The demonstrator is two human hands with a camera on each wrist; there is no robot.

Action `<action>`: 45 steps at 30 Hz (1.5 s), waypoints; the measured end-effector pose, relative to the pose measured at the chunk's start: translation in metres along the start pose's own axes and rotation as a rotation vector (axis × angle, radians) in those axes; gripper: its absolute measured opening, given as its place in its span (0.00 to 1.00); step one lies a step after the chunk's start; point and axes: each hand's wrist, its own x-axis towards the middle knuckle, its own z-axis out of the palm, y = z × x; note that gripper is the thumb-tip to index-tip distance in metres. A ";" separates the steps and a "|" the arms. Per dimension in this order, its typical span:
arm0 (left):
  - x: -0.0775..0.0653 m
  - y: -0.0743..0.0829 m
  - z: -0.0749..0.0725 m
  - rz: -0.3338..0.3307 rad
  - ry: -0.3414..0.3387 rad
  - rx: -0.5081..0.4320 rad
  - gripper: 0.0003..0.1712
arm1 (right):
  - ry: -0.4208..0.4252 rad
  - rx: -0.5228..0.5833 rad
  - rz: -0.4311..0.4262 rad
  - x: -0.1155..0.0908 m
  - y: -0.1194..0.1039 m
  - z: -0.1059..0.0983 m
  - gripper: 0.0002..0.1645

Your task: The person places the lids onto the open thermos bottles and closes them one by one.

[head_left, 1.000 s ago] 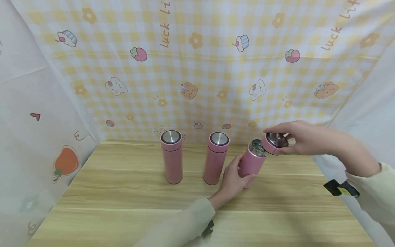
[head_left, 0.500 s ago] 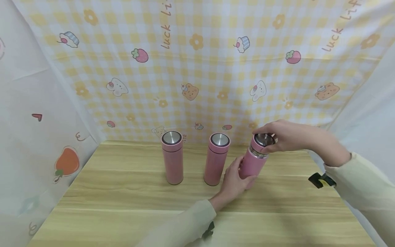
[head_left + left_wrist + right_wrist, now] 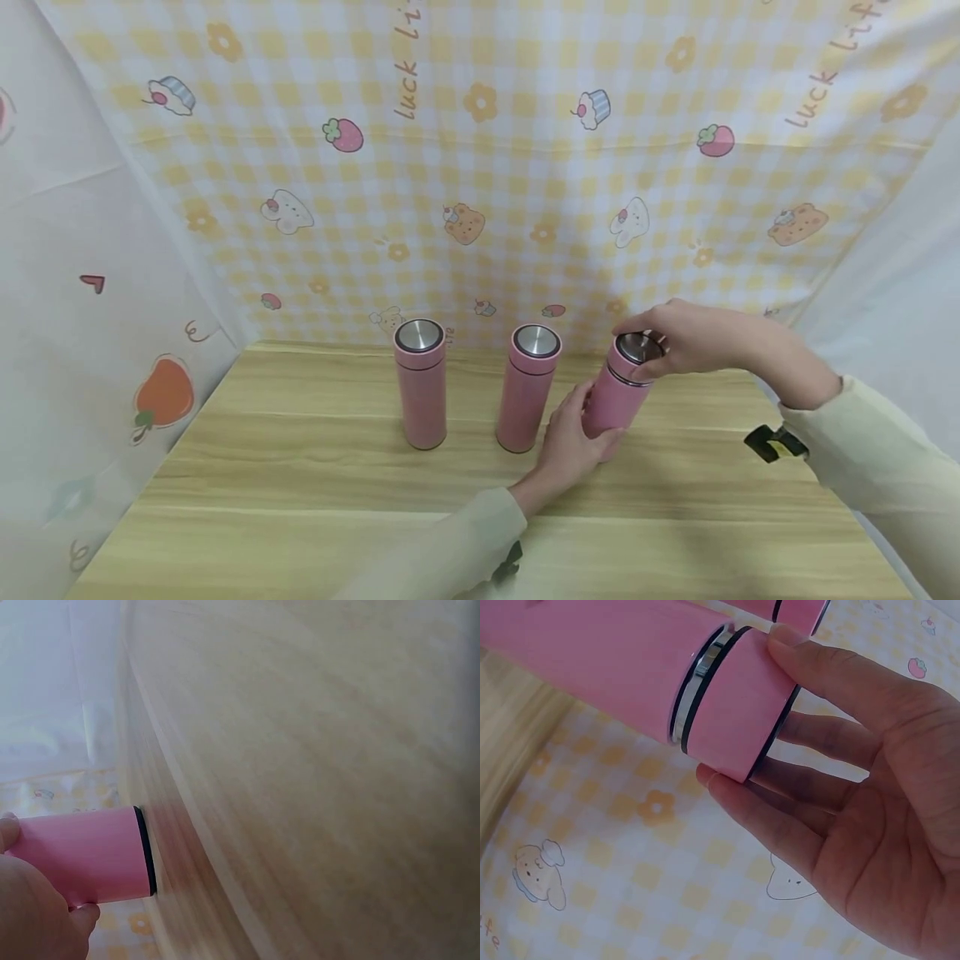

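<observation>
A pink thermos bottle point(image 3: 617, 407) stands at the right of the row, its black-rimmed base point(image 3: 145, 851) at the wooden table in the left wrist view. My left hand point(image 3: 568, 442) grips its body low down, thumb in front and fingers behind. On its mouth sits a pink lid point(image 3: 739, 701) with a brushed steel top, and a thin silver band shows between lid and body in the right wrist view. My right hand point(image 3: 693, 337) pinches this lid from the right between thumb and fingertips.
Two more pink thermoses stand upright with lids on: a middle thermos point(image 3: 527, 392) just left of my left hand, and a left thermos point(image 3: 422, 392). Behind the wooden table point(image 3: 300, 467) hangs a yellow checked cloth point(image 3: 480, 167); a white cloth point(image 3: 67, 333) hangs at the left.
My right hand has moved left and down with the lid, from beside the open mouth onto it. The silver gap under the lid has narrowed. My left hand has kept its hold.
</observation>
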 end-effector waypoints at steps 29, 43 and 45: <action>0.000 0.002 -0.002 -0.006 -0.015 0.014 0.42 | 0.004 0.000 0.032 0.001 -0.002 0.001 0.24; 0.000 0.001 -0.001 0.006 -0.036 -0.007 0.41 | -0.015 -0.017 0.014 0.004 -0.005 0.000 0.13; 0.000 0.001 -0.001 0.003 -0.037 -0.009 0.41 | -0.020 -0.018 0.013 0.004 -0.006 0.000 0.14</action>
